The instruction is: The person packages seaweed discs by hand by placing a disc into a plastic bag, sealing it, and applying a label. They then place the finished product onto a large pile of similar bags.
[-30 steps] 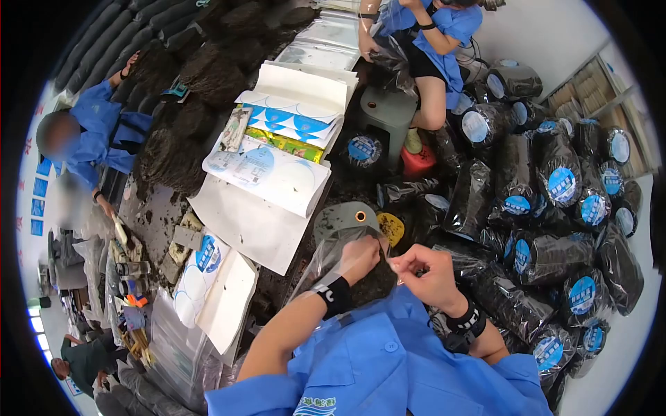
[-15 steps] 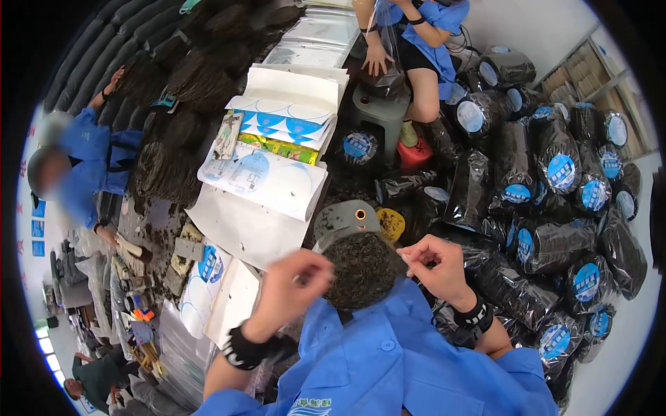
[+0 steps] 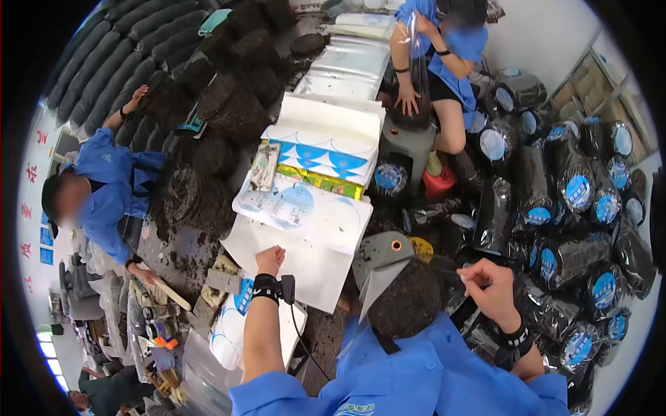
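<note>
In front of my blue shirt stands a round, dark, rough stack that looks like dried seaweed [image 3: 406, 299], partly wrapped by a clear plastic bag [image 3: 380, 286]. My right hand [image 3: 491, 286] is to the right of the stack, thumb and fingertips pinching the edge of the clear bag. Off to the left, my left hand [image 3: 270, 261] is closed above the white printed sheets [image 3: 295, 260], away from the bag. Whatever its curled fingers hold, if anything, is hidden. Just beyond the stack is a grey stool [image 3: 378, 253].
Wrapped dark packages [image 3: 538, 197] with blue round labels pile up on the right. A co-worker [image 3: 451, 59] handles a plastic bag on another stool [image 3: 406, 149]. On the left, a second co-worker [image 3: 104, 187] reaches toward dark stacks [image 3: 198, 201] and holds a wooden-looking piece.
My left hand has left the stack's side and moved left over the white sheets. My right hand has drawn slightly away from the stack, pulling the bag edge outward. The whole view has shifted.
</note>
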Demonstrator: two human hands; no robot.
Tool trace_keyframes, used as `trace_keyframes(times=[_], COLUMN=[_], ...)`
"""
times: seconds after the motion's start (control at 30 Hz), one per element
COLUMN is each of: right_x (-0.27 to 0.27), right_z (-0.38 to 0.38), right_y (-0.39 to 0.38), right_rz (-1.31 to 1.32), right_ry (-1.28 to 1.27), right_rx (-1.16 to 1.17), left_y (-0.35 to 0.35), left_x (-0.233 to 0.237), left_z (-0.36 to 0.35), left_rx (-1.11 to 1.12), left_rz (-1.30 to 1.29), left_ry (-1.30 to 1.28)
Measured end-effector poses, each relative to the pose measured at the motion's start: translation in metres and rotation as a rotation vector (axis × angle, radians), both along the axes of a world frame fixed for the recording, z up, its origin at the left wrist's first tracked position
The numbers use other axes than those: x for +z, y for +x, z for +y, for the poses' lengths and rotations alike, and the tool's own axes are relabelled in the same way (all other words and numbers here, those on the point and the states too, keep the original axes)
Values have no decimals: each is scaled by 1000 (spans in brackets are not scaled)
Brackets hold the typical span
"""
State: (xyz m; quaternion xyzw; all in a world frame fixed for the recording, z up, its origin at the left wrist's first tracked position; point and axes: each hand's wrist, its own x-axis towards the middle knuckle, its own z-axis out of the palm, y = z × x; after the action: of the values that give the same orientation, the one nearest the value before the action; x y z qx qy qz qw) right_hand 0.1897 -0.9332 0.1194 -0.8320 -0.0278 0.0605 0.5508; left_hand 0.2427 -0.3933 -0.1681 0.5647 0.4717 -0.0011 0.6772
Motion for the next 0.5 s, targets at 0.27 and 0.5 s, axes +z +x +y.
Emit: trace_keyframes(times=[0.27,0.5], right_x=[1,8], right_z=[8,15], right_y=[-4,1], right_rz=[-24,-31], right_ry=[-88,-118], right_rx=[-41,32], left_y=[1,19], left_x=[-63,-58], left_z=[6,-3], left_rx=[102,146], left_rz=[-1,-307], left_ry=[-125,-242])
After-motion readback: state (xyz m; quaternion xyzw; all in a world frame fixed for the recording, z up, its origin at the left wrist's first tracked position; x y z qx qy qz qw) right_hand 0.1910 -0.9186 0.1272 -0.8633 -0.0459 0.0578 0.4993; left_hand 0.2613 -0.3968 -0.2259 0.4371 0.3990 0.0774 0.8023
